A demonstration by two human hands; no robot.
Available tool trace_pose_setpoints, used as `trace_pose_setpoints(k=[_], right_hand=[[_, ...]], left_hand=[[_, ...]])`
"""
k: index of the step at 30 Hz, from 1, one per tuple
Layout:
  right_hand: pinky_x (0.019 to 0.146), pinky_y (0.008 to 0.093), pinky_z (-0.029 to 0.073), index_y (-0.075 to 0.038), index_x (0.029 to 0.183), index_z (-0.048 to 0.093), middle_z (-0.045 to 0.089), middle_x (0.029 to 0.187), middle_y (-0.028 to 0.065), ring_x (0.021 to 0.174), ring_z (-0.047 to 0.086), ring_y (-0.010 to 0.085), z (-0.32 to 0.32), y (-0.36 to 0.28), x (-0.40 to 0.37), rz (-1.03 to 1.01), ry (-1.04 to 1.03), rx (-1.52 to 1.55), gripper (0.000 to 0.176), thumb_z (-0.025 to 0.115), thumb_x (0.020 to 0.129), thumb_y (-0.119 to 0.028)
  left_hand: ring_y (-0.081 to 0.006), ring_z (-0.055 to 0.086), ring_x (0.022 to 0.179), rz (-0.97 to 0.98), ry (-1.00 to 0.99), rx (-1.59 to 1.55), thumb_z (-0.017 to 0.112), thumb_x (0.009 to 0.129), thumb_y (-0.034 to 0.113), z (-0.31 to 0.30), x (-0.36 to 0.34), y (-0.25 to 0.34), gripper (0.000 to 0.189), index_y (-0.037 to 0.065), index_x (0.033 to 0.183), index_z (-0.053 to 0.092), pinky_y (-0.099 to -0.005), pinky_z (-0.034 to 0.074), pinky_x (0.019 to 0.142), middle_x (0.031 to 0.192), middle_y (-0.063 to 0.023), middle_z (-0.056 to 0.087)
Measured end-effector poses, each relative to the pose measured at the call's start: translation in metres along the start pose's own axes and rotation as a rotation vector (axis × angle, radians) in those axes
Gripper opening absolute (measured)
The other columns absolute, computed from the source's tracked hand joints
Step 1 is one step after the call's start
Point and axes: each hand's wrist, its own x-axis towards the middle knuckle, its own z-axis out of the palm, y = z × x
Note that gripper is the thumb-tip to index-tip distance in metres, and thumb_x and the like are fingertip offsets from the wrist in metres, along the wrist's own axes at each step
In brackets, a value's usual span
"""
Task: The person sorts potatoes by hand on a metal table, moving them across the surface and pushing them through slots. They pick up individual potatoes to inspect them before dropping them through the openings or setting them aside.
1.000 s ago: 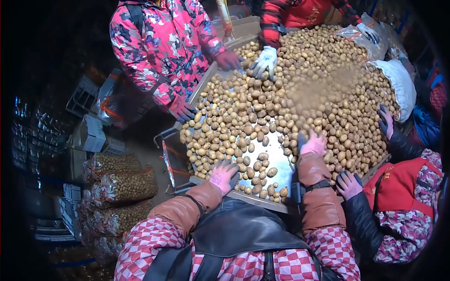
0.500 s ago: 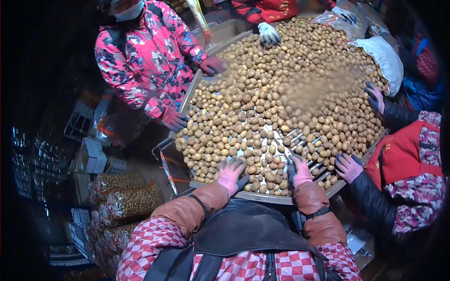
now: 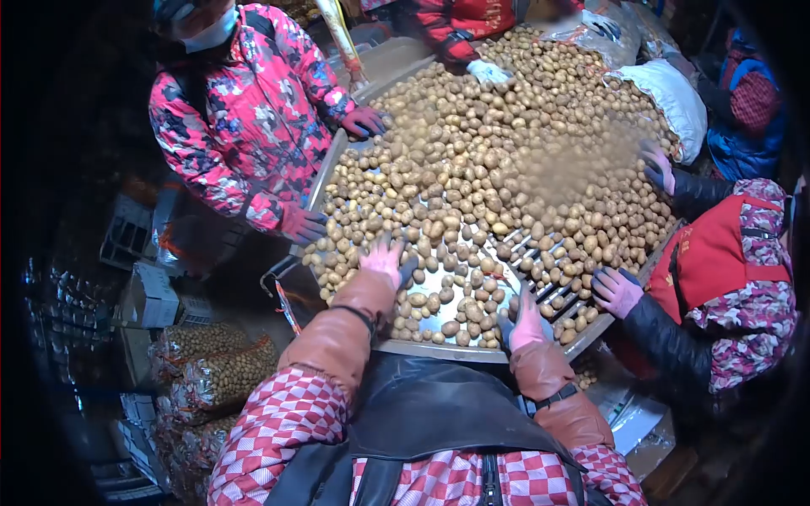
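Many small brown potatoes [image 3: 472, 143] cover a metal-rimmed sorting table [image 3: 456, 352]. My left hand [image 3: 385, 260], in a pink glove with dark fingertips, reaches over the left part of the table with fingers spread on the potatoes. My right hand [image 3: 528, 325], in a similar glove, rests near the front rim beside loose potatoes, fingers stretched out and pointing forward. Between my hands, bare metal shows among scattered potatoes. A slotted grate [image 3: 540, 261] lies ahead of my right hand, partly covered by potatoes.
Co-workers' gloved hands rest at the left [image 3: 304, 224], far side [image 3: 489, 72] and right [image 3: 618, 292] of the table. A white sack [image 3: 671, 105] lies at the far right. Filled net bags [image 3: 228, 375] of potatoes are stacked on the lower left, near a carton [image 3: 152, 295].
My left hand has moved forward and left across the potatoes, and more bare metal shows. My right hand has shifted slightly left and nearer the front rim. The far co-worker's glove is lower.
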Motion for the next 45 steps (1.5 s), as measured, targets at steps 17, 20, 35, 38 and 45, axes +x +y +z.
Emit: trace_pose_setpoints(k=[17,20,35,38,45], right_hand=[[0.101,0.0470,0.048,-0.011,0.130,0.064,0.064,0.127,0.0198,0.116,0.060,0.0395,-0.075,-0.052,0.229,-0.294,0.304,-0.128,0.045,0.072,0.089,-0.027],[0.116,0.0442,0.040,-0.021,0.143,0.056,0.047,0.153,0.0149,0.140,0.043,0.0373,-0.113,-0.052,0.321,-0.024,0.203,-0.522,0.060,0.075,0.086,-0.031],[0.082,0.0454,0.058,-0.013,0.124,0.065,0.068,0.114,0.0177,0.107,0.069,0.0292,-0.027,-0.066,0.240,0.019,-0.071,-0.396,0.036,0.064,0.093,-0.031],[0.064,0.0309,0.056,-0.006,0.125,0.064,0.071,0.115,0.0132,0.094,0.069,0.0181,-0.013,-0.025,0.245,0.313,-0.345,0.747,0.042,0.066,0.094,-0.034],[0.084,0.0417,0.058,-0.020,0.146,0.053,0.054,0.146,0.0112,0.120,0.061,0.0297,-0.022,-0.136,0.161,0.292,-0.351,1.797,0.046,0.042,0.108,-0.043]], left_hand=[[-0.0398,0.025,0.153,0.106,-0.220,0.039,0.053,0.093,0.063,0.001,-0.108,0.029,0.067,0.025,0.148,0.051,-0.0700,0.013,0.118,0.165,-0.0135,0.032],[-0.0417,0.028,0.150,0.115,-0.071,-0.064,0.061,0.090,0.057,0.009,-0.110,0.026,0.065,0.025,0.146,0.053,-0.0716,0.013,0.117,0.160,-0.0149,0.039],[-0.0404,0.030,0.148,0.100,-0.019,-0.111,0.062,0.091,0.052,0.004,-0.107,0.029,0.059,0.025,0.143,0.057,-0.0696,0.015,0.117,0.156,-0.0130,0.043],[-0.0403,0.031,0.148,0.127,0.013,-0.091,0.063,0.090,0.052,0.009,-0.107,0.026,0.059,0.026,0.142,0.057,-0.0699,0.015,0.117,0.157,-0.0130,0.043],[-0.0352,0.024,0.153,0.098,-0.076,-0.072,0.057,0.092,0.058,0.006,-0.103,0.027,0.062,0.026,0.145,0.055,-0.0683,0.012,0.118,0.161,-0.0100,0.037]])
